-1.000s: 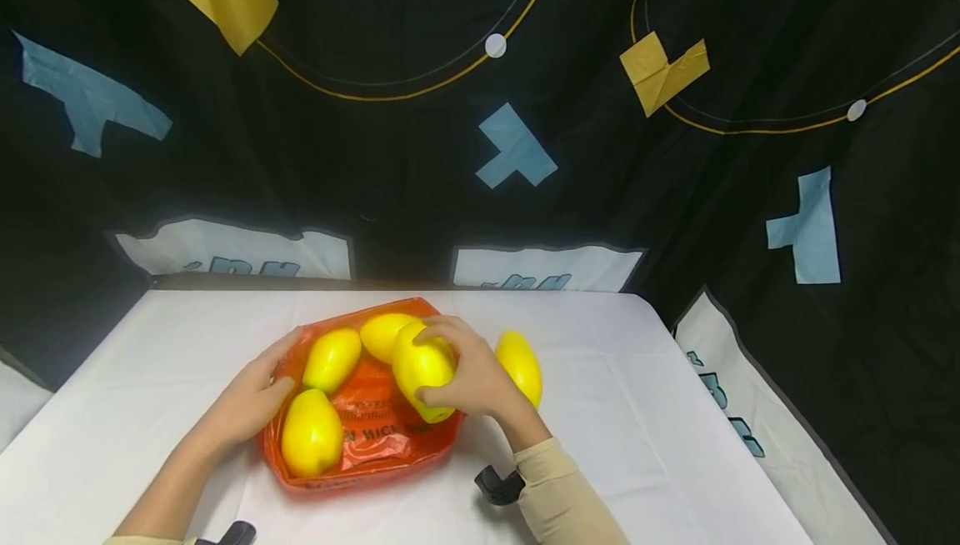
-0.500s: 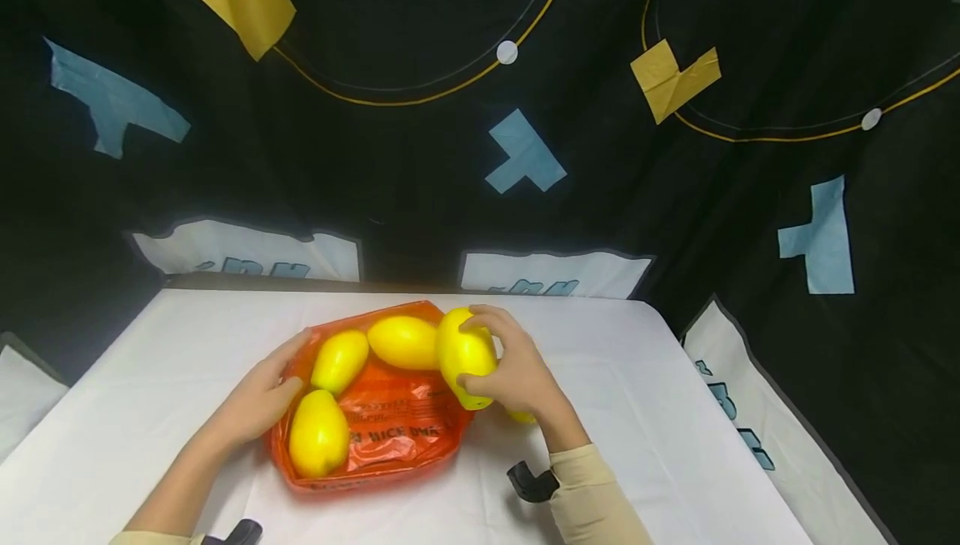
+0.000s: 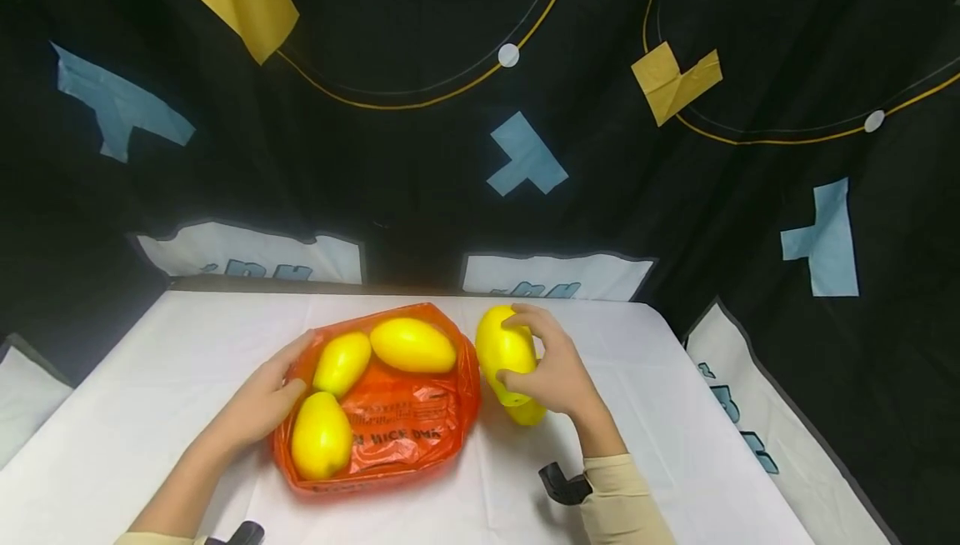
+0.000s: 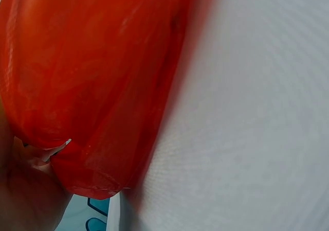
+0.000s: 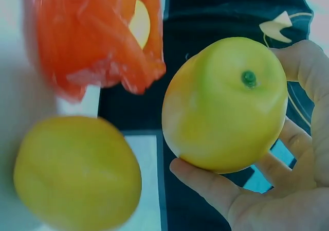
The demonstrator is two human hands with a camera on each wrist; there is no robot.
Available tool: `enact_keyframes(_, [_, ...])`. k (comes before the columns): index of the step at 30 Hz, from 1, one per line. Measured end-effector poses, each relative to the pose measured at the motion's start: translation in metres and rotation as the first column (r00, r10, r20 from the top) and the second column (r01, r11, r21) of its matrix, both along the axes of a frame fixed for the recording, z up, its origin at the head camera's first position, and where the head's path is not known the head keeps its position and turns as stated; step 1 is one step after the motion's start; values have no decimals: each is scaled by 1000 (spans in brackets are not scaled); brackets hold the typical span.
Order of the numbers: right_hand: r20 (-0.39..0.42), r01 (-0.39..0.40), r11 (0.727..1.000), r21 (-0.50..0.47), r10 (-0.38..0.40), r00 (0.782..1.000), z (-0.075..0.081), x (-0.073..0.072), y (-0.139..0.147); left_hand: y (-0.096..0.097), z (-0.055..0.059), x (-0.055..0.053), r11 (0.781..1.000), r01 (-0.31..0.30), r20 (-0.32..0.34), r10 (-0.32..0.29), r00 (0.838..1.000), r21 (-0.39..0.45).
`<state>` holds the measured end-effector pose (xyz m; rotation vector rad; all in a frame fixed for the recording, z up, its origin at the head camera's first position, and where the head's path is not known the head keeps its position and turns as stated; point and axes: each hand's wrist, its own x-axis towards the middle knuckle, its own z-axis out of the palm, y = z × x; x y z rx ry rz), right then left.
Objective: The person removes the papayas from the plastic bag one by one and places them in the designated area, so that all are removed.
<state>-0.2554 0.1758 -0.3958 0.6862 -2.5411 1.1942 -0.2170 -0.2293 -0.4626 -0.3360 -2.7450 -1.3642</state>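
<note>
Your right grip [image 3: 551, 366] has thumb and fingers curled round a glossy, oval yellow fruit [image 3: 501, 349], taking it from the side and leaving the face away from your palm bare; that spread probably suits such a smooth, rounded skin. Its green stem [image 5: 249, 78] shows in the right wrist view. The fruit hangs just outside the bag, seemingly clear of the white-covered tabletop [image 3: 637, 412]. Below your right grip rests a loose, rounded yellow fruit [image 3: 528, 413], partly hidden behind the held one.

Your left grip [image 3: 258, 403] pinches the side wall of a thin red plastic bag [image 3: 467, 412] with dark print, thumb over the rim, likely to steady the soft film and hold its mouth wide. Within, one yellow oval fruit [image 3: 321, 437] and another [image 3: 342, 363] lie close beside your left grip; a third [image 3: 412, 345] lies between your two grips.
</note>
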Motion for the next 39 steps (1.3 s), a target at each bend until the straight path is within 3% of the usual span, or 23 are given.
enact_keyframes(12, [37,121,993,-2,-121,992,-6,1,35,1,3,2,1000,-4,8,4,1000,3])
enact_keyframes(25, [53,152,988,-19,-151,987,-9,4,59,0,0,0,1000,2,11,-2,1000,6])
enact_keyframes(39, [84,210,977,-24,-207,975,-23,-6,78,0,2,1,1000,2,16,-2,1000,10])
